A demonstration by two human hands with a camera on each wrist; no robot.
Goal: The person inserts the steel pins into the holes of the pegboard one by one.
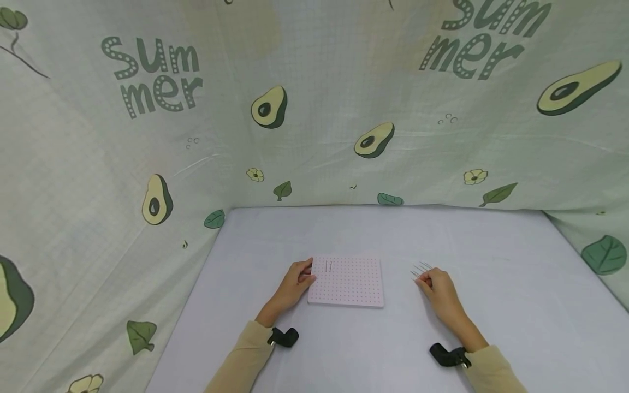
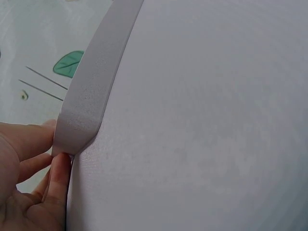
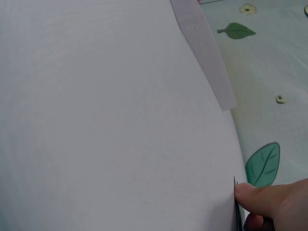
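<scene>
The left hand (image 1: 290, 286) grips the left edge of a pegboard (image 1: 346, 289), thumb on one side and fingers on the other. Well apart from it, the right hand (image 1: 440, 295) pinches slender metal rods (image 3: 237, 211) between thumb and fingers. Several fan out past its fingertips, four or so in the head view, though they are too fine and close to count surely; in the right wrist view at least one ends in a sharp point.

The pegboard lies between the two hands, nearer the left: one pale pink rectangular slab, rounded at the corners, with a smooth side wall and a regular grid of tiny holes. Two upright rods (image 1: 331, 266) stand side by side in it, near the upper left corner.

Each wrist bears a black wrist camera (image 1: 286, 337), two in all, just beyond the cuffs of two beige sleeves (image 1: 243, 355). Beneath everything is a white, matte tabletop (image 1: 354, 349).

Around it hangs a pale green fabric backdrop (image 1: 319, 65), lightly creased, printed with five avocado halves, one cut off at the left, three cream flowers, green leaves and the word "summer" twice.
</scene>
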